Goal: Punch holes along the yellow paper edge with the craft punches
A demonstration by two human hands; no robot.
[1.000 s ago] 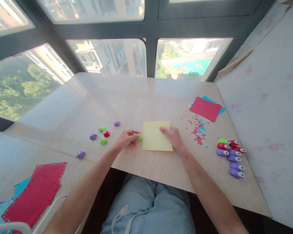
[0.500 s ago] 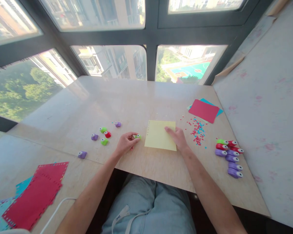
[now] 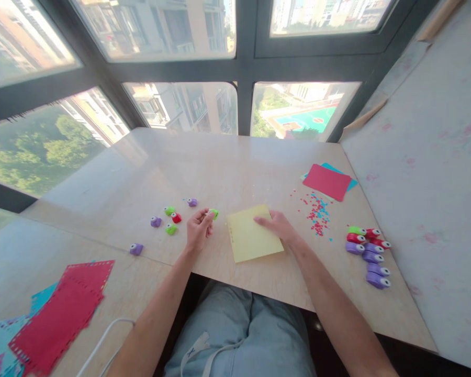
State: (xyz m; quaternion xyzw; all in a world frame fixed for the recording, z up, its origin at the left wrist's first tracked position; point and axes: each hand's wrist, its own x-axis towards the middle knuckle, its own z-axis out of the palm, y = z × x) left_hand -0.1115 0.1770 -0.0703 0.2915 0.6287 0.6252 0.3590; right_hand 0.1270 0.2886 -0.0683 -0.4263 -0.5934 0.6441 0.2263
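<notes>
My left hand (image 3: 198,229) pinches a small green paper punch (image 3: 214,213) between its fingertips, just left of a yellow paper sheet (image 3: 252,238). A row of punched holes runs down the sheet's left edge. My right hand (image 3: 279,225) lies flat on the sheet's right part, which sits turned at a slight angle on the wooden table (image 3: 227,173).
Several small punches lie left of my hand: green (image 3: 169,210), red (image 3: 176,218), purple (image 3: 156,222). A cluster of punches (image 3: 369,251) sits at the right, with red and blue confetti (image 3: 317,212) and red card (image 3: 327,181) beyond. Punched red sheets (image 3: 58,314) lie bottom left.
My left hand has pulled the green punch off the sheet's left edge and lifted it slightly. My right hand has rotated the yellow sheet counter-clockwise.
</notes>
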